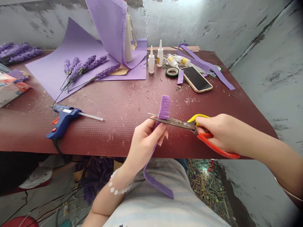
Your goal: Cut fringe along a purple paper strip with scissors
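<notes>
A long purple strip [163, 107] is pinched between the thumb and fingers of my left hand [146, 140]. Its upper end is cut into a fringe and stands up above my fingertips, while the uncut tail hangs down over my lap. My right hand [219, 130] is wrapped round scissors [180, 123] with one yellow and one red handle. Their blades reach left across the strip, just below the fringed part and right at my left thumb. The blades look nearly closed.
On the table [125, 104] lie a blue glue gun [63, 121], lavender stems [80, 69], purple sheets [54, 60], small bottles [151, 61], green tape [172, 72], a phone [197, 78], a short fringed piece [180, 77] and loose purple strips [208, 64]. A wall stands at the right.
</notes>
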A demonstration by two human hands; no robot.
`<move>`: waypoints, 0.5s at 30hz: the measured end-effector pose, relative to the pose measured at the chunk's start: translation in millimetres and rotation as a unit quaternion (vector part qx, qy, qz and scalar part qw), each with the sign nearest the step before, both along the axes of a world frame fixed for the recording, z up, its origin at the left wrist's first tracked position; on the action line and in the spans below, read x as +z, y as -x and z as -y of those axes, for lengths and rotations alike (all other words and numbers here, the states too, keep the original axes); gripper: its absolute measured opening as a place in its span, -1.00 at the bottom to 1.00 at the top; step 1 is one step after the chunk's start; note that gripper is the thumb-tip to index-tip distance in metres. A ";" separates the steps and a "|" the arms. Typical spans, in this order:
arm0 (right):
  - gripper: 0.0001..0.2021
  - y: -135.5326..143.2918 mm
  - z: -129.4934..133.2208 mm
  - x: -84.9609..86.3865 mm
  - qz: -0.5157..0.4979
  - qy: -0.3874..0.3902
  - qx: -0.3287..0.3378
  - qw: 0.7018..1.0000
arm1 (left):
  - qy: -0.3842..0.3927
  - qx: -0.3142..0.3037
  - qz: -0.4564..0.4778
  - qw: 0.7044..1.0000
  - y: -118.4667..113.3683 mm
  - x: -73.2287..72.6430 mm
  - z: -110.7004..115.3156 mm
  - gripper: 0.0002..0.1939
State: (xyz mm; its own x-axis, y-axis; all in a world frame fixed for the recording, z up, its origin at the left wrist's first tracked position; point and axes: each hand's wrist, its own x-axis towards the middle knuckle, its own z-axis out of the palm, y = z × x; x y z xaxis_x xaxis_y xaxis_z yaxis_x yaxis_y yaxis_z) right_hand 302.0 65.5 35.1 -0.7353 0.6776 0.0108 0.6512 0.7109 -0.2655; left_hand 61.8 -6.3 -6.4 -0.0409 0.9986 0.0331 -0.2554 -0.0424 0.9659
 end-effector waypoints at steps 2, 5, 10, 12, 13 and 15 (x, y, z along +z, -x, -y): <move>-0.83 0.1 0.1 0.1 0.012 -0.013 0.011 1.000 | -0.001 -0.003 0.003 1.000 0.3 -0.2 0.1 -0.70; -0.84 -0.5 -0.4 0.9 0.030 -0.017 0.028 0.999 | -0.002 -0.012 0.013 1.000 0.9 -0.2 0.3 -0.72; -0.88 -2.3 -1.4 1.4 0.049 0.008 0.027 0.998 | 0.003 -0.016 0.015 1.000 1.4 -0.6 0.1 -0.73; -0.89 -2.1 -1.0 2.2 0.051 0.018 0.021 0.998 | 0.004 -0.017 0.013 1.000 1.5 -1.2 0.0 -0.73; -0.91 -1.9 -0.6 3.1 0.048 0.026 0.017 0.998 | 0.003 -0.019 0.014 1.000 1.5 -1.5 0.0 -0.73; -0.92 -1.7 0.0 5.5 0.046 0.064 0.002 0.997 | 0.001 -0.023 0.019 1.000 1.6 -2.0 0.5 -0.74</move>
